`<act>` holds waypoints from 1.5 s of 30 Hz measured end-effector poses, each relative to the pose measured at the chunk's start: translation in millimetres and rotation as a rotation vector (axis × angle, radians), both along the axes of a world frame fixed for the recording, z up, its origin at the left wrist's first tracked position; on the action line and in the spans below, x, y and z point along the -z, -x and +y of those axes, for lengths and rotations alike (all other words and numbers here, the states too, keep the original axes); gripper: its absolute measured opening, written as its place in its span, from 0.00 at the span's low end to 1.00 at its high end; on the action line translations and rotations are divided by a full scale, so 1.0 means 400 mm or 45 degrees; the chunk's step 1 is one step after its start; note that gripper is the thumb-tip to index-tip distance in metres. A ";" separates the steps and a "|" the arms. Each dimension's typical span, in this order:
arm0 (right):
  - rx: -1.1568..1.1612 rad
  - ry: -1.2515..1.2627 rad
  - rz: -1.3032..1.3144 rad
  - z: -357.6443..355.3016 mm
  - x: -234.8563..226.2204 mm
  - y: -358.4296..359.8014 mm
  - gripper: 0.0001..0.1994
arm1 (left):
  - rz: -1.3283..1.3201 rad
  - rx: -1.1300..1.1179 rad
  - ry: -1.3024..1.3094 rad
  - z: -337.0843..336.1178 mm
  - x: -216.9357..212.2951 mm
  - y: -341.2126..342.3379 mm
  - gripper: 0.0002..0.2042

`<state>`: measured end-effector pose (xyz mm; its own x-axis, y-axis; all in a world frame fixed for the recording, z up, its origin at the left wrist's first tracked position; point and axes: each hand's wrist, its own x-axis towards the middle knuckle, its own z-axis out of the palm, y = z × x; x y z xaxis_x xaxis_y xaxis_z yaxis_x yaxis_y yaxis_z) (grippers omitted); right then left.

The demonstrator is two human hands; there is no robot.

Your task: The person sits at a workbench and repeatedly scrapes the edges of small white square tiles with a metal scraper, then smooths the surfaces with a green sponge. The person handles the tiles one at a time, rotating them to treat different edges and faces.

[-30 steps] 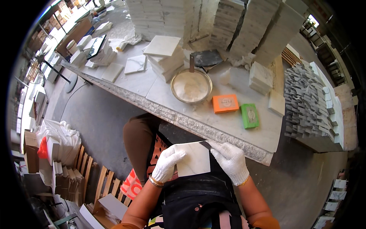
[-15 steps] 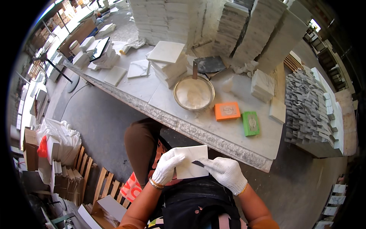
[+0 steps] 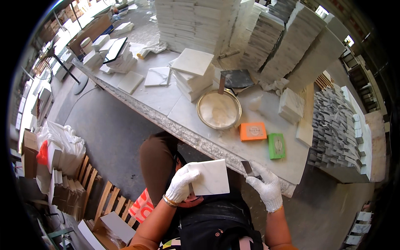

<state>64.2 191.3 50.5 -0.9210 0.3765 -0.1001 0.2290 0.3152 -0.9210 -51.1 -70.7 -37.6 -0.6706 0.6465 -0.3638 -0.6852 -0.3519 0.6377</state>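
Observation:
My left hand point(image 3: 182, 183), in a white knit glove, grips a square white marble tile point(image 3: 211, 177) by its left edge above my lap. The tile's veined face is turned up. To the right of it, apart from the tile, my gloved right hand point(image 3: 266, 185) pinches a small dark flat piece point(image 3: 247, 168) between thumb and fingers, close to the table's front edge. Whether that piece is a blade or a folded abrasive sheet I cannot make out. On the table stands a round pan of pale paste or powder point(image 3: 218, 109), with a flat brown handle point(image 3: 221, 85) rising at its far rim.
An orange box point(image 3: 253, 131) and a green box point(image 3: 276, 146) lie right of the pan. Tile stacks point(image 3: 192, 68) stand behind it, near a black sheet point(image 3: 238, 79). The stone table's rough edge point(image 3: 187, 137) runs in front of me. Cartons and pallets point(image 3: 100, 196) are at lower left.
My right hand has moved right, off the tile's face, taking the dark piece with it. The left hand still holds the tile in nearly the same place. The view has shifted slightly.

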 end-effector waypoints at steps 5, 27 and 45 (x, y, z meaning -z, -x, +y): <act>0.026 0.020 -0.084 0.002 0.012 0.034 0.19 | -0.001 -0.041 -0.045 0.007 0.012 0.015 0.20; 0.054 0.107 -0.274 0.054 -0.007 0.454 0.10 | -0.087 -0.379 -0.022 0.138 0.009 0.230 0.16; 0.083 0.308 -0.319 0.066 -0.023 0.453 0.13 | -0.090 -0.376 0.023 0.141 0.012 0.227 0.16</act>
